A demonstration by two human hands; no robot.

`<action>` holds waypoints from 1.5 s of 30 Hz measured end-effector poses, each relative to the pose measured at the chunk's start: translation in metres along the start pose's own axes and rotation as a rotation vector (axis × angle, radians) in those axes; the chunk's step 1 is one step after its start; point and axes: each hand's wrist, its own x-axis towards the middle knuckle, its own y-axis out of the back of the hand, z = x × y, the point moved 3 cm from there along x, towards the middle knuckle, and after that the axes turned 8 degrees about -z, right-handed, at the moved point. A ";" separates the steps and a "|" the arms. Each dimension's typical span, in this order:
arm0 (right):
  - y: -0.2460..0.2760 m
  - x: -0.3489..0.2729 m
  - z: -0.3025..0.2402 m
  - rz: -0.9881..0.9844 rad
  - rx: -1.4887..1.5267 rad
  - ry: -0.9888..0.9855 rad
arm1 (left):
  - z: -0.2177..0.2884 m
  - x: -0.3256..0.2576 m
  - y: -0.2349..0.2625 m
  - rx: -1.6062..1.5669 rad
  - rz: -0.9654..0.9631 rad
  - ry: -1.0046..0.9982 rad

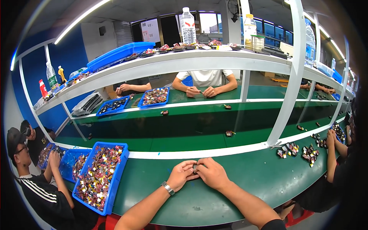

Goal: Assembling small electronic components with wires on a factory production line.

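Over the green work table [161,207], my left hand [181,176] and my right hand [212,174] meet, fingers pinched together. Between their fingertips is a small dark part [195,168], mostly covered, so its exact kind cannot be told. A metal-banded watch circles my left wrist. To the left of my hands, a blue tray [123,161] is heaped with small parts [99,178] showing red, yellow, white and dark bits.
Beyond my hands a white frame rail [207,151] borders a green belt [184,134] carrying scattered parts. A post [289,88] rises to the right, under a shelf [214,59] with bottles. Small clusters of parts [309,154] lie at right. Co-workers sit on both sides and opposite.
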 end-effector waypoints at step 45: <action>-0.006 -0.013 0.007 -0.033 0.470 -0.304 | -0.004 -0.001 0.004 0.063 -0.083 0.030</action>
